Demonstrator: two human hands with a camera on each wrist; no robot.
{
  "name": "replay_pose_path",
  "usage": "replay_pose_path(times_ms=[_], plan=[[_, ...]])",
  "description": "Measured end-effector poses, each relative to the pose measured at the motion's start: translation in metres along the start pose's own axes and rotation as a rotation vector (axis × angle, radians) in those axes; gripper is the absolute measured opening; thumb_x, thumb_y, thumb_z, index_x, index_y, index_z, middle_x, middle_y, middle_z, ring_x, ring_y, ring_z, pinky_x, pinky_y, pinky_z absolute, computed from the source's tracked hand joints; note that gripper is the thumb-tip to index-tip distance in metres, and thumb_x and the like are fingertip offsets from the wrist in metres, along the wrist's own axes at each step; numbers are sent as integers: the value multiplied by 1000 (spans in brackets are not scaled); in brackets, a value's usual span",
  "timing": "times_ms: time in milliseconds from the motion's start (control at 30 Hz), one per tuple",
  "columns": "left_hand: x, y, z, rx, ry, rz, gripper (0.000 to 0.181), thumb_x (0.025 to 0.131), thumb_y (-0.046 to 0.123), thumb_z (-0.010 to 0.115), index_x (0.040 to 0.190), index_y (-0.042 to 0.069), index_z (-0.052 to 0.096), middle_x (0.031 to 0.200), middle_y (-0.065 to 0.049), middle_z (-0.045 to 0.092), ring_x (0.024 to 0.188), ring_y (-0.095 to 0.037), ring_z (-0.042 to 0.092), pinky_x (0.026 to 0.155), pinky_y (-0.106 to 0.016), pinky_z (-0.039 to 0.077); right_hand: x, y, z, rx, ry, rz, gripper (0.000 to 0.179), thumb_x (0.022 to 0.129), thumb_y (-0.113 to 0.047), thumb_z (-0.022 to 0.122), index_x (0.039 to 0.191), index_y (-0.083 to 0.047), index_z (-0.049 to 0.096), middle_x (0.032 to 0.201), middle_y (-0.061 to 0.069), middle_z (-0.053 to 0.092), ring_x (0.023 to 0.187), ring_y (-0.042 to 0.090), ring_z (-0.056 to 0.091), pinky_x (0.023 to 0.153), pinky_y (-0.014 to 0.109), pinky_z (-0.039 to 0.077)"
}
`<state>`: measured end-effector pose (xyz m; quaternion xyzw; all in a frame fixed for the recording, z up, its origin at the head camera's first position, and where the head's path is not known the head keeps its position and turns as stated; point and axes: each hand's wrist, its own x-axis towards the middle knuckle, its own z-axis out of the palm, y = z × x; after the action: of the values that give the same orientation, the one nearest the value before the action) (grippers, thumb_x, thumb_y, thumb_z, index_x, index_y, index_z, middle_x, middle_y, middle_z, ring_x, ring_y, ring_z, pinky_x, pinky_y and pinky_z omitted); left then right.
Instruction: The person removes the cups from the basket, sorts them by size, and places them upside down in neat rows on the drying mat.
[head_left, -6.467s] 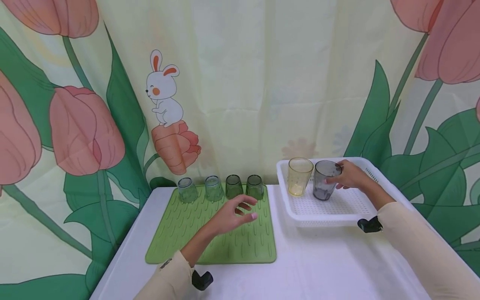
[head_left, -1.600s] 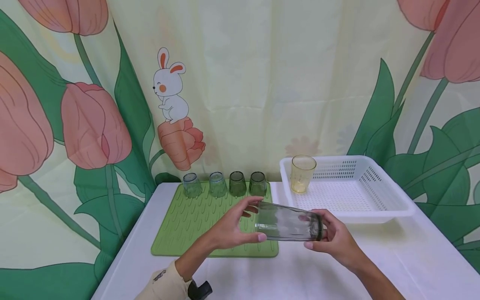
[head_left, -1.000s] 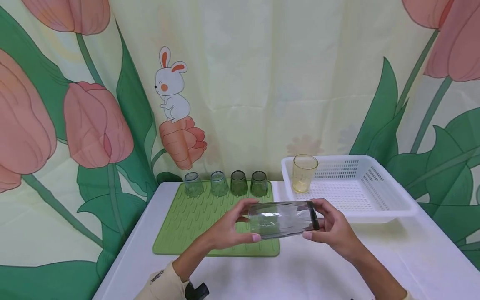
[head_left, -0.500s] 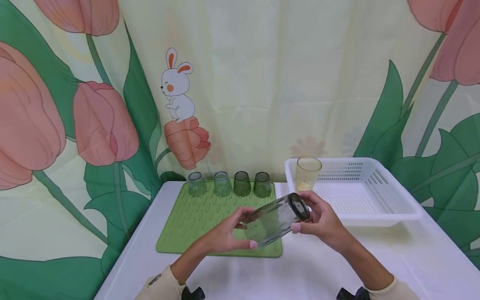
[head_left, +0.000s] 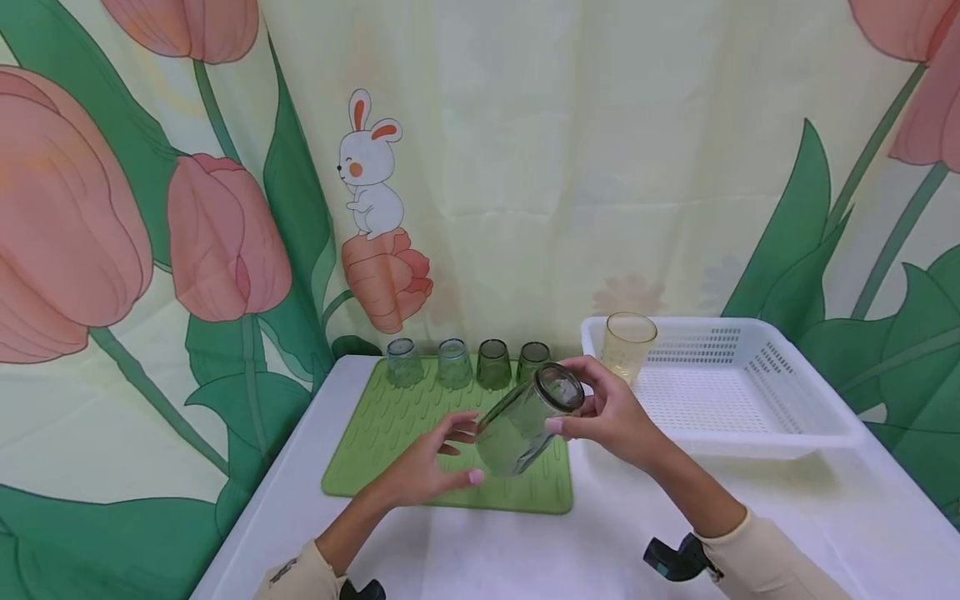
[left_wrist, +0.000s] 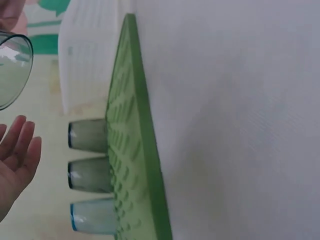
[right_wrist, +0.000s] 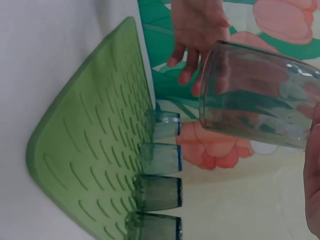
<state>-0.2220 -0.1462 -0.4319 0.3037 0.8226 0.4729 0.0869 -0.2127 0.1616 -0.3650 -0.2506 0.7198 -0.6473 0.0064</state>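
My right hand (head_left: 618,417) grips a clear grey drinking glass (head_left: 513,437) near its thick base. The glass is tilted in the air over the green ridged mat (head_left: 375,458), base up to the right and mouth down to the left. Beside the mouth, my left hand (head_left: 423,471) is held with fingers spread and thumb apart. In the left wrist view a gap shows between the left fingers (left_wrist: 20,145) and the glass's rim (left_wrist: 31,55). Several small tumblers stand upside down in a row along the mat's back edge, among them a bluish tumbler (head_left: 405,364) and a dark grey tumbler (head_left: 493,367).
A white perforated plastic basket (head_left: 810,437) stands on the right of the white-covered table (head_left: 480,550). A yellow glass (head_left: 627,343) stands upright in its left back corner. Behind the table hangs a curtain (head_left: 502,167) printed with tulips and a rabbit.
The grey glass has left the basket in my right hand. Held lengthwise between both hands, it then tilted base-up and moved left. My left fingers have come away from its rim.
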Motion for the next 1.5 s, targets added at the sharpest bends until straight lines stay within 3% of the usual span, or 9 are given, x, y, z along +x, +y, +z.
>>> replay_pose_path(times_ms=[233,467,733,933,1100,1267,1433,1500], plan=[[-19,-23,-14,18,85,-99,61,92,36,73,144,16,47,135,-7,59,123,-35,57,101,-52,47,26,5,12,-22,-3,45,70,79,-4,81,138,0,45,130,18,53,61,11,65,63,32,59],[-35,-46,-28,108,162,-160,53,93,37,72,134,6,58,131,-17,62,116,-37,60,95,-50,50,50,15,24,-77,-20,59,70,79,-10,83,138,-5,47,124,19,57,61,13,65,59,32,56],[-52,-67,-47,181,262,-292,52,89,34,77,129,3,62,128,-14,65,114,-33,62,93,-45,52,69,24,37,-100,-37,62,65,80,-14,84,134,-6,49,124,19,57,60,25,66,60,38,58],[-67,-85,-59,241,291,-398,52,87,35,79,127,6,64,125,-9,65,114,-29,61,91,-45,52,80,32,46,-125,-33,73,64,79,-19,85,133,-9,52,127,16,57,56,31,65,57,40,59],[-74,-92,-64,287,292,-428,52,85,34,81,125,7,65,122,-8,66,113,-26,60,94,-45,49,92,37,53,-120,-41,105,68,79,-23,85,137,-10,51,129,16,54,63,43,67,59,42,58],[-78,-94,-66,317,295,-438,51,84,33,82,123,5,66,122,-9,66,115,-28,60,97,-47,49,104,42,61,-126,-51,151,73,79,-27,85,141,-12,49,134,13,52,65,43,69,66,53,58],[-81,-98,-68,361,293,-436,51,81,31,84,121,4,67,119,-11,65,111,-27,60,94,-46,49,117,50,70,-138,-54,158,76,80,-30,85,144,-12,47,142,12,48,61,32,70,59,38,55],[-82,-100,-69,371,293,-433,51,80,30,85,120,3,68,118,-11,65,110,-26,60,93,-45,49,122,53,73,-130,-56,162,77,80,-29,85,144,-12,47,143,12,47,61,31,70,60,39,56]])
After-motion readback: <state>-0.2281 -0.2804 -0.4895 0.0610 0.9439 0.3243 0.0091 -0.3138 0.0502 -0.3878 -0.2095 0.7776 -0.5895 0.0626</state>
